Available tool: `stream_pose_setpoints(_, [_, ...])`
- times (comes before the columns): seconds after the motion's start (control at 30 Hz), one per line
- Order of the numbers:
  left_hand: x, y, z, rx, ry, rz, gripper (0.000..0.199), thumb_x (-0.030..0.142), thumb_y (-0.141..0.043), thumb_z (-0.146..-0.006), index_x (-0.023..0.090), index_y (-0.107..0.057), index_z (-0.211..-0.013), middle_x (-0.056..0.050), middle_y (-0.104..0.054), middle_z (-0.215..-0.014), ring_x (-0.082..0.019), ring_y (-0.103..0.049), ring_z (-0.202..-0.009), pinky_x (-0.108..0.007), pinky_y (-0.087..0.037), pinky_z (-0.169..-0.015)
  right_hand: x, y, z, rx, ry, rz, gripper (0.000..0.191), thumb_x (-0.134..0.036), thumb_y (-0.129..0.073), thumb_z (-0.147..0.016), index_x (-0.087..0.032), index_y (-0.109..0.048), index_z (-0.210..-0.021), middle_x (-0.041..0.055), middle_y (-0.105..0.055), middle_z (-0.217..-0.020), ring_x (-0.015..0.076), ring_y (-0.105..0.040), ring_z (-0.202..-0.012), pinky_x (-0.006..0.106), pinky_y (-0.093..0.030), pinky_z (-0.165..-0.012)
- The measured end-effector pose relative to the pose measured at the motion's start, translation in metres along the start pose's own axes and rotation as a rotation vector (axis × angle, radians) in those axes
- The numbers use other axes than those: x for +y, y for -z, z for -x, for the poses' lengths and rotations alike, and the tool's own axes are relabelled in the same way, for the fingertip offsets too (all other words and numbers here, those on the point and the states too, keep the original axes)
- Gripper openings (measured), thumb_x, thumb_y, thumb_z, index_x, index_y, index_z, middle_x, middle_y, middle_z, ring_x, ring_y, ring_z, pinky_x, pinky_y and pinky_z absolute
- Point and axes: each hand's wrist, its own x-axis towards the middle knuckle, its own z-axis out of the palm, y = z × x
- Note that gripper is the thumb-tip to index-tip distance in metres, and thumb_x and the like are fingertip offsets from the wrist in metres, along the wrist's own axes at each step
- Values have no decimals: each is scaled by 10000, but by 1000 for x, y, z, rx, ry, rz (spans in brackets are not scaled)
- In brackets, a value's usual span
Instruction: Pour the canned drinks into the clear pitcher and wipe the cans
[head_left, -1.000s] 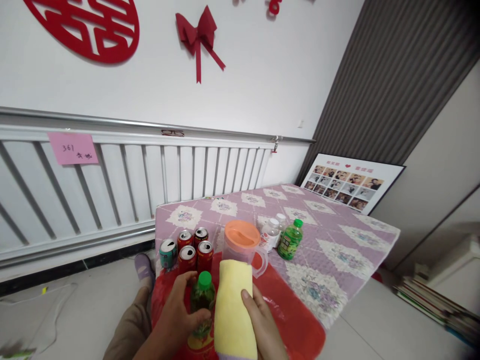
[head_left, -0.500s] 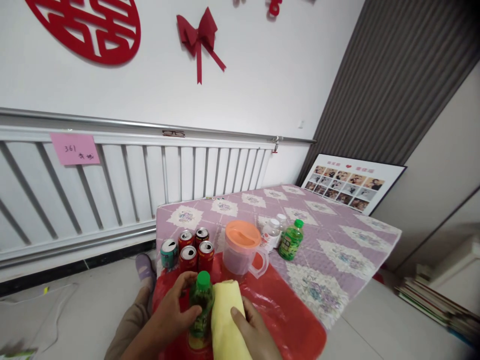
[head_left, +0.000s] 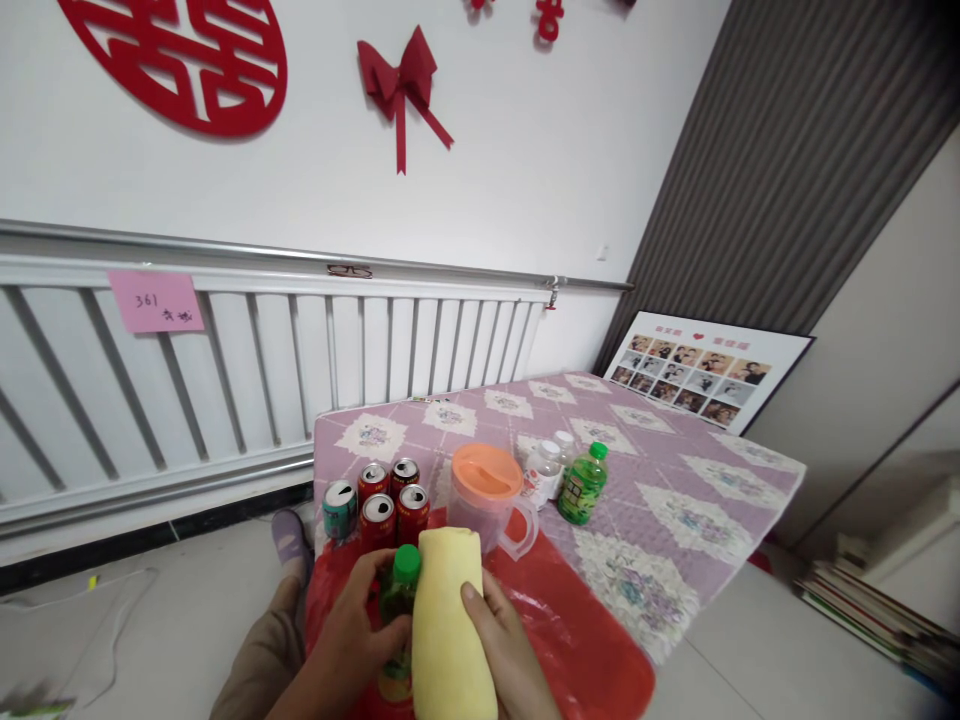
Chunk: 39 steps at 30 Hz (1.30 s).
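Note:
My left hand (head_left: 356, 640) is wrapped round a green-capped bottle (head_left: 406, 568) that stands over a red plastic bag (head_left: 570, 640). Right beside the bottle, my right hand (head_left: 506, 640) grips a rolled yellow cloth (head_left: 450, 620), its thumb lying on the front of the roll. The cloth stands nearly upright and touches the bottle; it hides part of it. Behind them is a clear pitcher (head_left: 472, 515) with an orange lid. Several opened cans (head_left: 377, 518) are grouped left of the pitcher.
Two small white-capped bottles (head_left: 541, 475) and another green bottle (head_left: 583, 485) stand right of the pitcher on the flowered tablecloth (head_left: 637, 585). A white radiator (head_left: 397, 340) runs behind the table. A photo board (head_left: 697, 365) leans at the back right.
The yellow cloth has risen a little and shifted left, now more upright against the bottle. My left thumb has moved slightly right, towards the cloth.

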Motion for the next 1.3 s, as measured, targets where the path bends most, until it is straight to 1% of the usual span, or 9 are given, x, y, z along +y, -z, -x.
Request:
stream_pose_setpoints(0.1, [1, 5, 0, -30, -14, 11, 590, 169, -598, -636, 203, -482, -1214, -73, -623, -1211, -246, -604, -1094, -370, -481, -970, 14, 12, -6, -11, 1, 56, 501, -502, -678, -764, -206, -572, -1154, 68, -735, -981, 232, -688, -796, 358, -533, -721])
stream_pose_setpoints(0.23, [0, 12, -2, -107, -37, 73, 596, 156, -557, -648, 196, -464, -1236, -78, -609, -1255, -240, -570, -1170, -359, -448, -1017, 28, 27, -9, -22, 38, 170, 480, -503, -675, -761, -190, -615, -1120, 77, -728, -1022, 254, -673, -912, 375, -514, -810])
stream_pose_setpoints(0.4, [1, 17, -2, -233, 1, 118, 614, 170, -528, -675, 181, -433, -1281, -102, -571, -1315, -239, -560, -1192, -367, -441, -1026, 27, 36, -6, -35, 89, 299, 421, -461, -693, -748, -201, -673, -1080, 88, -712, -1118, 287, -640, -1037, 398, -481, -899])
stream_pose_setpoints(0.57, [-2, 10, 1, -52, 19, 44, 707, 205, -610, -634, 170, -413, -1311, -132, -533, -1330, -292, -534, -1208, -434, -439, -1023, 16, 40, -5, 69, 121, 253, 503, -503, -701, -734, -202, -641, -1132, 92, -689, -1173, 293, -621, -1087, 408, -470, -933])
stream_pose_setpoints(0.67, [-3, 6, 2, 37, 7, -12, 638, 204, -642, -615, 171, -480, -1231, -124, -582, -1247, -302, -560, -1156, -465, -445, -1006, 5, 32, 0, 68, 56, 108, 646, -522, -699, -739, -225, -526, -1286, 98, -688, -1174, 285, -643, -1052, 418, -494, -898])
stream_pose_setpoints(0.77, [-3, 4, 2, 51, -28, -26, 533, 182, -633, -621, 191, -531, -1144, -94, -625, -1179, -285, -590, -1095, -457, -460, -982, -6, 16, 6, 84, 1, -11, 749, -558, -720, -699, -242, -482, -1336, 98, -714, -1110, 278, -680, -944, 402, -530, -807])
stream_pose_setpoints(0.97, [1, 10, -2, -68, -58, 35, 520, 142, -603, -632, 207, -550, -1145, -69, -652, -1155, -252, -621, -1046, -388, -497, -944, -2, 0, 4, -25, -6, -22, 559, -524, -694, -743, -236, -576, -1208, 69, -732, -1040, 226, -688, -818, 337, -524, -718])
stream_pose_setpoints(1.17, [3, 21, -5, -249, -41, 131, 566, 135, -574, -671, 211, -530, -1231, -74, -633, -1244, -258, -583, -1155, -372, -491, -967, 10, 19, -4, -62, 21, 210, 448, -499, -662, -767, -194, -645, -1094, 71, -735, -1018, 255, -668, -908, 367, -507, -792])
stream_pose_setpoints(1.3, [-3, 24, -5, -269, -30, 174, 559, 151, -561, -704, 230, -509, -1255, -58, -614, -1275, -245, -576, -1174, -370, -476, -993, 12, 31, -4, -46, 96, 367, 419, -476, -666, -755, -196, -679, -1066, 78, -722, -1082, 280, -650, -987, 387, -481, -873])
